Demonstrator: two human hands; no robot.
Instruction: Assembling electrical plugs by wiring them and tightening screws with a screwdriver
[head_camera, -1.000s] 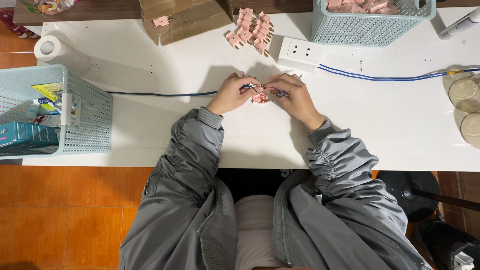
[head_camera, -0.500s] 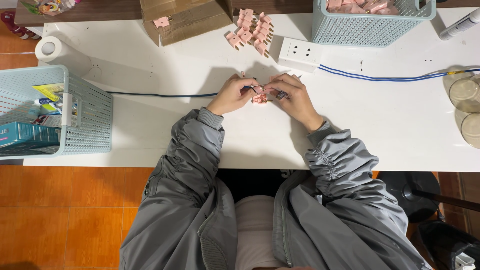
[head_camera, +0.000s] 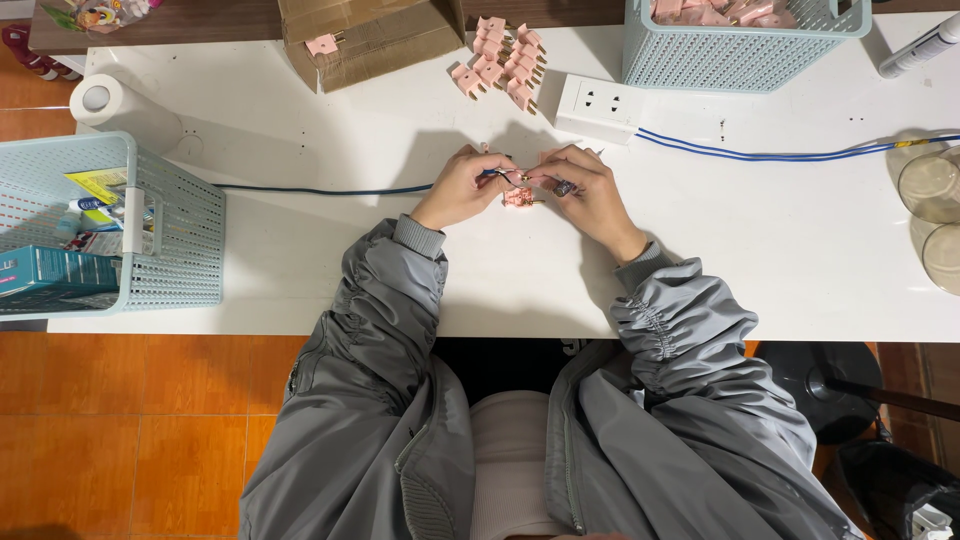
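Tabletop white and smooth (head_camera: 420, 270), running the full width in front of me, with orange floor tiles (head_camera: 150, 430) showing below its near edge. My left hand (head_camera: 462, 188) and right hand (head_camera: 580, 190) meet over the middle of it. My left fingers pinch the end of a dark blue cable (head_camera: 320, 189) that trails off to the left across the table. My right fingers close around a small pink plug (head_camera: 520, 197), which sits between the two hands, just above the surface; how tightly I hold it I cannot tell.

Just beyond my hands lies a white socket block (head_camera: 598, 106), and a second blue cable (head_camera: 760, 153) runs from beside it out to the right edge. A loose heap of pink plugs (head_camera: 500, 58) lies further back, next to a flattened cardboard box (head_camera: 370, 35). A pale blue mesh basket (head_camera: 740, 45) stands at the far right with more pink pieces in it. Another pale blue basket (head_camera: 170, 240) sits at my left, holding boxes and packets, with a roll of white paper (head_camera: 105, 103) just behind it. Two clear round containers (head_camera: 930, 190) stand at the right edge. My grey jacket sleeves (head_camera: 390, 290) rest on the near rim.
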